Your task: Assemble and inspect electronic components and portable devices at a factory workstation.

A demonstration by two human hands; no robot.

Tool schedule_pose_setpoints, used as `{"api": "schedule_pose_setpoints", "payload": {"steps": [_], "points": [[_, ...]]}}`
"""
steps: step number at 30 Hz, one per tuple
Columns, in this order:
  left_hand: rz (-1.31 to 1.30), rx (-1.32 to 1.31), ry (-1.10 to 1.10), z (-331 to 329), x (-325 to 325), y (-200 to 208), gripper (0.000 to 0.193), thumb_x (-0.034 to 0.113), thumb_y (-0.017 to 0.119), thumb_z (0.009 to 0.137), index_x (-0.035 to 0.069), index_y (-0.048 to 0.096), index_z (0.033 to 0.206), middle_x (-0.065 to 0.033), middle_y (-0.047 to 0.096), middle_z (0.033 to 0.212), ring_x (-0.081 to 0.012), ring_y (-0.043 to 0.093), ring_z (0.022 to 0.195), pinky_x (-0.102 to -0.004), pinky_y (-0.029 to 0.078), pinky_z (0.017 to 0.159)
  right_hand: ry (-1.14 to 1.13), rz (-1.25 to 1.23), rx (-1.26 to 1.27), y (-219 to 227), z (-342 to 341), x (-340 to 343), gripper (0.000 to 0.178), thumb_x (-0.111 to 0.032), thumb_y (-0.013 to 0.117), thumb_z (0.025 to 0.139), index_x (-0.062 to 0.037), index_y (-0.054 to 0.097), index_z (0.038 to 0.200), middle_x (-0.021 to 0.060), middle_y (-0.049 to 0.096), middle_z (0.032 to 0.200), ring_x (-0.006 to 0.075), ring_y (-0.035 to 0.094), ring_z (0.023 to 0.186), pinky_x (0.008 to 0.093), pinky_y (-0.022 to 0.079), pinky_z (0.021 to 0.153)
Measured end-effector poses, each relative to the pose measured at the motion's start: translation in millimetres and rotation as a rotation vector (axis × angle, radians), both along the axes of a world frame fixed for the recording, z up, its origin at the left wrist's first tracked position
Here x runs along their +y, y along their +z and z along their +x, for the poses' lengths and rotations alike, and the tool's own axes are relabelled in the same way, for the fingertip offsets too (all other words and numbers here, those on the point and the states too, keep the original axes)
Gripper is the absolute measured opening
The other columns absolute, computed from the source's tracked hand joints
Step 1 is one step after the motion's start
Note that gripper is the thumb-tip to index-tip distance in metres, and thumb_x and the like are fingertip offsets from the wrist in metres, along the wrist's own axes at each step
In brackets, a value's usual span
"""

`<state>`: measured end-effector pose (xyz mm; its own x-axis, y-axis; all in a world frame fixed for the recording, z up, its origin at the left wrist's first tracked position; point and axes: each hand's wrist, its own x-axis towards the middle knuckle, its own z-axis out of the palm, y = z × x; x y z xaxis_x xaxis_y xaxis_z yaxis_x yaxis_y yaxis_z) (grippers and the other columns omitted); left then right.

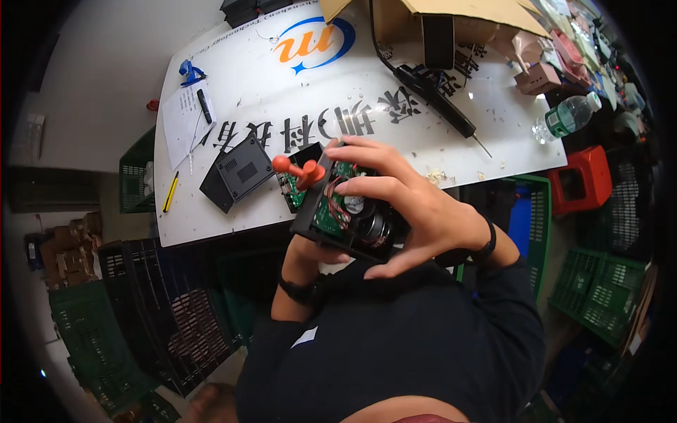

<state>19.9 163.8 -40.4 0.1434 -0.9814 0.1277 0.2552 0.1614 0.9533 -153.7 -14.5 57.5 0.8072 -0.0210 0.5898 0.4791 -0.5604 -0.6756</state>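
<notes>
Close to my body I hold an opened black electronic housing [303,224], tilted, its inside facing up. A green circuit board [328,217], thin red and dark wires and a black round part [374,230] show inside it. My left hand [316,252] grips the housing from below, its fingers mostly hidden. Over the top, my right hand [423,204] spans it, fingertips at the far side and thumb at the near side. An orange-red knobbed piece [305,172] sits at its left edge. Behind lies another green board [290,192], partly hidden, beside a black cover [241,170].
On the white table [233,70] lie a corded electric screwdriver [437,102], paper [182,116] with a black pen [204,106], a yellow marker [171,192] and a blue tool [189,72]. A cardboard box [395,21] and water bottle [568,118] stand right. Green crates [598,292] flank me.
</notes>
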Motion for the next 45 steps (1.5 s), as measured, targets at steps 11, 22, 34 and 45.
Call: {"api": "schedule_pose_setpoints", "payload": {"steps": [11, 22, 34, 45], "points": [[-0.100, -0.279, 0.244, -2, -13, -15, 0.152, 0.034, 0.102, 0.055, 0.003, 0.000, 0.164, -0.0175, 0.040, 0.155, -0.0254, 0.050, 0.131, -0.0416, 0.040, 0.113, -0.238, 0.190, 0.327, -41, -21, 14, 0.076, -0.029, 0.096, 0.069, -0.0040, 0.055, 0.129, 0.0103, 0.063, 0.119, 0.0255, 0.057, 0.108, 0.0386, 0.046, 0.096], [0.103, -0.314, 0.263, -3, -1, 8, 0.155, 0.022, 0.102, 0.047, 0.004, 0.002, 0.164, -0.0119, 0.052, 0.138, -0.0245, 0.053, 0.128, -0.0418, 0.040, 0.113, -0.033, 0.270, 0.440, -46, -14, -4, 0.047, -0.022, 0.092, 0.074, 0.0010, 0.065, 0.104, 0.0095, 0.067, 0.096, 0.0252, 0.065, 0.090, 0.0343, 0.052, 0.081], [0.122, -0.164, 0.249, 1, 2, 9, 0.155, 0.018, 0.100, 0.045, 0.006, 0.003, 0.165, -0.0132, 0.051, 0.142, -0.0274, 0.053, 0.132, -0.0417, 0.038, 0.116, 0.505, 0.886, 0.814, -72, -23, -16, 0.014, -0.013, 0.076, 0.092, -0.0005, 0.069, 0.090, 0.0079, 0.071, 0.089, 0.0126, 0.067, 0.080, 0.0275, 0.048, 0.063], [0.195, -0.224, 0.181, -8, -4, 29, 0.151, 0.009, 0.098, 0.051, 0.009, -0.001, 0.165, -0.0148, 0.055, 0.138, -0.0276, 0.058, 0.127, -0.0413, 0.047, 0.109, -0.220, -0.205, 0.066, -49, -16, 11, 0.023, -0.012, 0.078, 0.082, -0.0042, 0.066, 0.099, 0.0055, 0.057, 0.079, 0.0193, 0.061, 0.062, 0.0338, 0.049, 0.055]]}}
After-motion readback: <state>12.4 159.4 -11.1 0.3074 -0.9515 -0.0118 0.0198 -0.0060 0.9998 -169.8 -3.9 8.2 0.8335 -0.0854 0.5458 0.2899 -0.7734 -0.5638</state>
